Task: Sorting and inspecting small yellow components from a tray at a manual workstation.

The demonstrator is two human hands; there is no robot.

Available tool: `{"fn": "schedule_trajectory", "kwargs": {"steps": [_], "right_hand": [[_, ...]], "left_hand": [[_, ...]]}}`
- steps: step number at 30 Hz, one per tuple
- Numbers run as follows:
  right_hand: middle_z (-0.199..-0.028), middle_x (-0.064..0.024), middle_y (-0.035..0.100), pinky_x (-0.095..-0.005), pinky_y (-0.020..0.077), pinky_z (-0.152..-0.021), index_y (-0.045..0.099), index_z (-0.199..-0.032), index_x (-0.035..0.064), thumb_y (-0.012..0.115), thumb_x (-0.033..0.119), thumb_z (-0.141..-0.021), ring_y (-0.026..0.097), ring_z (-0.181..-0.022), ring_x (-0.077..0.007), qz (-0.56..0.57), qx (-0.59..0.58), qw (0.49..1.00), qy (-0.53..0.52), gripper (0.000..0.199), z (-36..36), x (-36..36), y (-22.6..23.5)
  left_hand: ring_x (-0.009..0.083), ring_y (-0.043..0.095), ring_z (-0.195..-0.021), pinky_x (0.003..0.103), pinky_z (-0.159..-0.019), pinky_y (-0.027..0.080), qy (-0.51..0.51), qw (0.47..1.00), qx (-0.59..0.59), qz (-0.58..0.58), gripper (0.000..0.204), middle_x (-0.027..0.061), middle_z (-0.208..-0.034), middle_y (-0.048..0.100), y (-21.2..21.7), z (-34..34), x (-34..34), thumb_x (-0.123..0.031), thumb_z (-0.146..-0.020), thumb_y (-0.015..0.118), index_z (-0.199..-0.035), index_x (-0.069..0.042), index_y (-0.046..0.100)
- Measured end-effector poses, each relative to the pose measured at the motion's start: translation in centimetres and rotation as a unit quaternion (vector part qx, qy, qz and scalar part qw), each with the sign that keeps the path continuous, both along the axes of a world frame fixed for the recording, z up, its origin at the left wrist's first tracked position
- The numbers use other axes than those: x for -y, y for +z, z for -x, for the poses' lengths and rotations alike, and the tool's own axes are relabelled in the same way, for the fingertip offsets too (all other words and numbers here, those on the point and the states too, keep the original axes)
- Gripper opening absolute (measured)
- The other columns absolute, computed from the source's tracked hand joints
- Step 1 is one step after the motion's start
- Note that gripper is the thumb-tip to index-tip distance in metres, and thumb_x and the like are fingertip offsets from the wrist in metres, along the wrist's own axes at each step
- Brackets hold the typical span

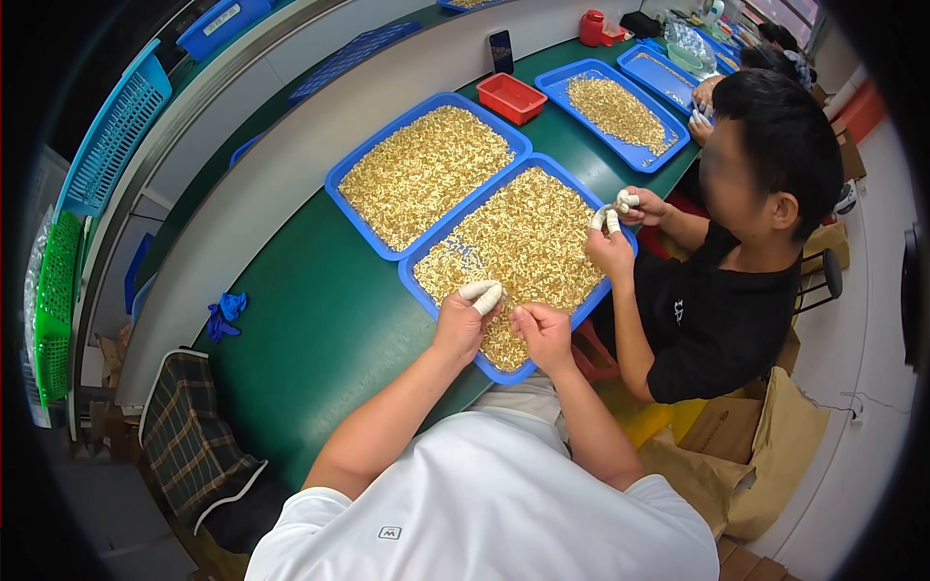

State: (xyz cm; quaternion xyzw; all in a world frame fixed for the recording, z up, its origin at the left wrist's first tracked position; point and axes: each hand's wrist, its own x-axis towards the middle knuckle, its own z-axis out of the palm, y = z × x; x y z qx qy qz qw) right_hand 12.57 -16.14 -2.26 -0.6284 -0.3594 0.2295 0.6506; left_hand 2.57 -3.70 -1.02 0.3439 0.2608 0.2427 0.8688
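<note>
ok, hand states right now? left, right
Left hand: closed, pinching, over the brass parts; held item too small to tell.
Right hand: fingers curled, contents not visible.

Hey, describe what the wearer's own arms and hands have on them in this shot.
Both forearms are bare below the short sleeves of a white shirt. The left hand wears white rubber finger cots on at least two fingertips. The right hand shows no glove; whether its fingertips are covered cannot be told. No watch or bracelet is visible.
</note>
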Motion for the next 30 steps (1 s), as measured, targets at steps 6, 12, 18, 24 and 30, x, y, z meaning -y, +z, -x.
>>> {"fn": "schedule_trajectory", "kwargs": {"steps": [6, 12, 18, 24, 30], "right_hand": [[-0.066, -0.0042, 0.065, -0.0222, 0.0438, -0.050, 0.069, -0.084, -0.0046, 0.059, 0.007, -0.095, 0.057, -0.055, -0.0070, -0.003, 0.056, 0.998, -0.002, 0.019, -0.09, -0.27, 0.15], [-0.065, -0.0045, 0.065, -0.0237, 0.0429, -0.049, 0.069, -0.081, -0.0038, 0.059, 0.005, -0.094, 0.056, -0.053, -0.0075, 0.002, 0.096, 0.995, -0.004, 0.018, 0.05, -0.31, 0.65], [-0.065, -0.0042, 0.065, -0.0233, 0.0428, -0.050, 0.068, -0.081, -0.0041, 0.059, 0.006, -0.095, 0.055, -0.054, -0.0071, 0.021, 0.061, 0.998, -0.014, 0.020, 0.29, -0.34, 0.56], [-0.066, -0.0035, 0.064, -0.0220, 0.0425, -0.051, 0.068, -0.084, -0.0047, 0.059, 0.009, -0.097, 0.054, -0.055, -0.0064, 0.016, 0.034, 0.999, -0.013, 0.021, 0.16, -0.24, 0.08], [-0.066, -0.0034, 0.063, -0.0233, 0.0440, -0.052, 0.067, -0.084, -0.0041, 0.058, 0.007, -0.096, 0.055, -0.056, -0.0070, 0.011, -0.044, 0.999, -0.022, 0.018, 0.10, -0.11, 0.09]], "left_hand": [[0.0098, 0.063, -0.081, 0.023, -0.071, 0.051, 0.015, 1.000, -0.014, -0.005, 0.012, 0.0037, -0.094, 0.070, 0.03, 0.02, 0.12, -0.005, -0.092, 0.067, -0.103, -0.002, 0.070], [0.0083, 0.060, -0.073, 0.023, -0.066, 0.048, 0.024, 0.992, -0.056, -0.108, 0.011, 0.0027, -0.087, 0.069, 0.04, -0.13, -0.08, -0.004, -0.090, 0.069, -0.099, 0.000, 0.071], [0.0083, 0.059, -0.073, 0.023, -0.066, 0.047, 0.026, 0.991, -0.058, -0.120, 0.011, 0.0022, -0.085, 0.069, 0.23, -0.03, 0.04, -0.005, -0.089, 0.071, -0.099, 0.000, 0.071], [0.0085, 0.060, -0.075, 0.023, -0.067, 0.048, 0.016, 0.993, -0.058, -0.099, 0.012, 0.0028, -0.088, 0.070, -0.09, 0.04, 0.46, -0.006, -0.089, 0.071, -0.100, -0.001, 0.071], [0.0104, 0.065, -0.081, 0.023, -0.073, 0.052, -0.043, 0.983, -0.105, -0.147, 0.016, 0.0048, -0.092, 0.071, 0.38, 0.29, 0.56, -0.004, -0.090, 0.068, -0.106, 0.000, 0.071]]}}
